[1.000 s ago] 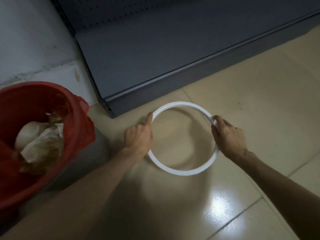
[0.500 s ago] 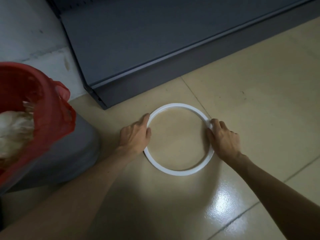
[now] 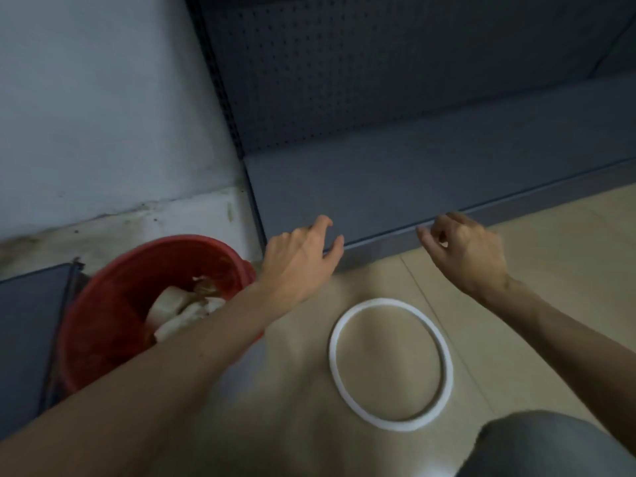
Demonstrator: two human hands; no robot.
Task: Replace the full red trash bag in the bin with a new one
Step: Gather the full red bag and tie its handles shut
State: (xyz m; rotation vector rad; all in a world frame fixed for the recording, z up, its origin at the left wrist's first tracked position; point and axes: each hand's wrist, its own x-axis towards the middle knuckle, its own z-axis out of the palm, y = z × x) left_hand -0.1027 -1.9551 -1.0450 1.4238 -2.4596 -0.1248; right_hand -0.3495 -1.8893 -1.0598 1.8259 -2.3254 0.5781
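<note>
At the far left I see the red plastic trash bag (image 3: 113,325), which sits in its bin against the pale wall (image 3: 103,98), full of crumpled whitish paper waste (image 3: 179,311). The bin itself is almost hidden under the bag, so I cannot say much about it. Next, my left hand (image 3: 299,259) hangs in the air just right of the bag rim, fingers loosely spread, holding nothing. Below and between my two hands the white plastic retaining ring (image 3: 390,364) lies flat on the beige tiled floor (image 3: 568,253), apart from both hands. My right hand (image 3: 464,253) is also free, fingers relaxed and a little curled, in front of the dark grey metal shelf base (image 3: 395,187). I judge the ring is already off, but the full bag is not yet lifted out, and no new bag is visible
</note>
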